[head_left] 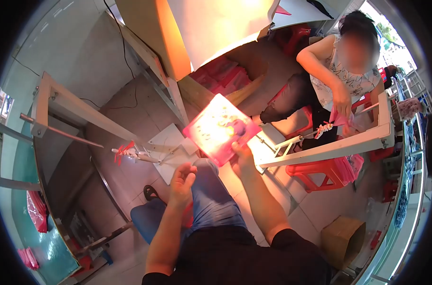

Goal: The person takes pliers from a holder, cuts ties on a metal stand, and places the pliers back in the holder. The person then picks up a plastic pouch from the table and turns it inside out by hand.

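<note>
My right hand (242, 157) grips the near corner of a flat, squarish pink packet (202, 138), with the thumb on top. Strong light washes out much of its face; a dark, round printed patch shows toward the right side. Below and to the left of the packet, my left hand (182, 183) is apart from it. Its fingers are loosely bent and nothing shows in them. Beyond the left hand, a rod tip wound with white and red strands (126, 152) points in from a white frame.
A bright lit panel (225, 28) hangs ahead above a box of pink packets (220, 76). At the right, a co-worker (339, 71) handles pink material by a white frame (330, 154). A red stool (315, 175) and a cardboard box (343, 241) stand right.
</note>
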`<action>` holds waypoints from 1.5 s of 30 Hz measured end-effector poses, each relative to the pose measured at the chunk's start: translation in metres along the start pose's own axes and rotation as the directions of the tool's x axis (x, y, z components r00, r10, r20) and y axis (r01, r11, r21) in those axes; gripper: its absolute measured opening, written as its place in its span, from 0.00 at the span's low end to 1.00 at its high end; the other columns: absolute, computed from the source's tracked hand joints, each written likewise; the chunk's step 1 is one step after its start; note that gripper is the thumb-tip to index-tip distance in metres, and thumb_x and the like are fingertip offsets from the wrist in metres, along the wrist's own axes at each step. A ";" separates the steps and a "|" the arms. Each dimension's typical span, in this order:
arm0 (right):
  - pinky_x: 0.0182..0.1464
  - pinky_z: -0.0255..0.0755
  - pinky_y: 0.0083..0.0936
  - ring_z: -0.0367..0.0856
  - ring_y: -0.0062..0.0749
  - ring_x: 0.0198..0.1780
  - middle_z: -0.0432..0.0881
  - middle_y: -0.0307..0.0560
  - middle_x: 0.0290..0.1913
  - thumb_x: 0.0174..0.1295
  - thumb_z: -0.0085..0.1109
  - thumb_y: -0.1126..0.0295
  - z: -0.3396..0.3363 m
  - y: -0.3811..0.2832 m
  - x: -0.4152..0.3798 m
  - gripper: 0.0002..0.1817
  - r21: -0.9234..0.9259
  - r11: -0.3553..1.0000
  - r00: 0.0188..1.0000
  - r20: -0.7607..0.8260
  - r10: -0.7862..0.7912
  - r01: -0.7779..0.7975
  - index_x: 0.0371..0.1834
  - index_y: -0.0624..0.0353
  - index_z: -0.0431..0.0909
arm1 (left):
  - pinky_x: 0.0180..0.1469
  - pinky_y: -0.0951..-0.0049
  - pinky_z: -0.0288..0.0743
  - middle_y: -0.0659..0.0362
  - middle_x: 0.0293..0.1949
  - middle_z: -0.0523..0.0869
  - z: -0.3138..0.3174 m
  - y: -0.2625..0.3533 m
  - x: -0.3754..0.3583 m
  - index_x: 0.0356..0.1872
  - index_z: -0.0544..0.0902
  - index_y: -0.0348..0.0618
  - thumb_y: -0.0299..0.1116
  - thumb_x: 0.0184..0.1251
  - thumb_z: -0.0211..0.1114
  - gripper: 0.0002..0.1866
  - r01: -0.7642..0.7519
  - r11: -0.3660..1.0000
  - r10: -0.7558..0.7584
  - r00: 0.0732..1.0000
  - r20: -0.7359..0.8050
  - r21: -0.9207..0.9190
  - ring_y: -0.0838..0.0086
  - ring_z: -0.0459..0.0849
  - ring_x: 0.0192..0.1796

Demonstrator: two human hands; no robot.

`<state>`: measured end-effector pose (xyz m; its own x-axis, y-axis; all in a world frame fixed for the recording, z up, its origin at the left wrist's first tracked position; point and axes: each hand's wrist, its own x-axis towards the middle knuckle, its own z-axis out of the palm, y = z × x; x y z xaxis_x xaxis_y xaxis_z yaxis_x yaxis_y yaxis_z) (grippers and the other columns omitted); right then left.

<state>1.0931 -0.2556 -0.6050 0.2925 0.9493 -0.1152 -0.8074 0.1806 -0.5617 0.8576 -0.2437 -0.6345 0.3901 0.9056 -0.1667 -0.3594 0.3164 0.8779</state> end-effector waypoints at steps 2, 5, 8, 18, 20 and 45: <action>0.68 0.69 0.39 0.76 0.35 0.61 0.76 0.45 0.61 0.66 0.55 0.74 -0.007 -0.018 0.025 0.30 -0.008 0.996 0.995 -0.035 -0.089 0.089 0.72 0.58 0.60 | 0.65 0.66 0.67 0.59 0.55 0.81 -0.004 -0.019 -0.003 0.64 0.73 0.44 0.27 0.69 0.63 0.22 0.031 0.971 -0.046 0.997 0.056 0.237 0.70 0.78 0.58; 0.65 0.72 0.39 0.78 0.33 0.58 0.77 0.41 0.58 0.68 0.56 0.75 -0.017 -0.037 0.060 0.25 -0.004 0.981 0.979 -0.049 -0.196 0.196 0.68 0.53 0.66 | 0.62 0.63 0.71 0.52 0.57 0.80 -0.001 -0.031 -0.009 0.59 0.77 0.42 0.33 0.61 0.70 0.25 -0.113 0.698 -0.035 0.981 0.191 0.707 0.61 0.78 0.61; 0.64 0.73 0.42 0.78 0.35 0.59 0.77 0.41 0.59 0.67 0.58 0.74 -0.011 -0.058 0.082 0.24 0.012 0.985 0.984 -0.051 -0.171 0.171 0.67 0.52 0.68 | 0.64 0.55 0.67 0.49 0.58 0.78 -0.017 -0.070 -0.020 0.58 0.79 0.45 0.44 0.58 0.70 0.28 -0.377 0.359 -0.029 0.910 0.414 0.854 0.51 0.73 0.66; 0.75 0.56 0.52 0.63 0.49 0.73 0.65 0.52 0.73 0.66 0.55 0.69 -0.029 -0.053 0.111 0.33 0.042 0.995 0.989 0.108 -0.100 0.096 0.75 0.59 0.58 | 0.67 0.67 0.64 0.56 0.60 0.80 -0.031 -0.049 0.020 0.65 0.73 0.38 0.51 0.74 0.58 0.29 0.210 0.873 -0.290 0.949 0.123 0.440 0.72 0.74 0.65; 0.72 0.63 0.47 0.69 0.46 0.69 0.69 0.50 0.70 0.64 0.58 0.70 -0.025 -0.045 0.104 0.35 0.038 0.998 0.996 0.067 -0.052 0.050 0.74 0.59 0.58 | 0.64 0.68 0.67 0.55 0.60 0.80 -0.019 -0.008 0.050 0.67 0.70 0.38 0.54 0.75 0.55 0.32 0.232 0.972 -0.234 0.968 0.089 0.034 0.73 0.75 0.63; 0.61 0.71 0.37 0.71 0.43 0.63 0.67 0.56 0.63 0.57 0.71 0.63 0.048 0.008 0.016 0.44 -0.947 0.131 0.948 0.272 -0.166 0.294 0.73 0.63 0.57 | 0.42 0.76 0.80 0.60 0.37 0.87 0.091 0.066 0.124 0.54 0.80 0.36 0.29 0.71 0.65 0.14 -0.218 0.909 0.201 0.976 0.086 0.354 0.79 0.86 0.40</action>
<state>1.0666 -0.2267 -0.5717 0.2716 0.9400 0.2065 0.4657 0.0594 -0.8829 0.9599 -0.1361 -0.5565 0.3816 0.9229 0.0521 -0.1115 -0.0100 0.9937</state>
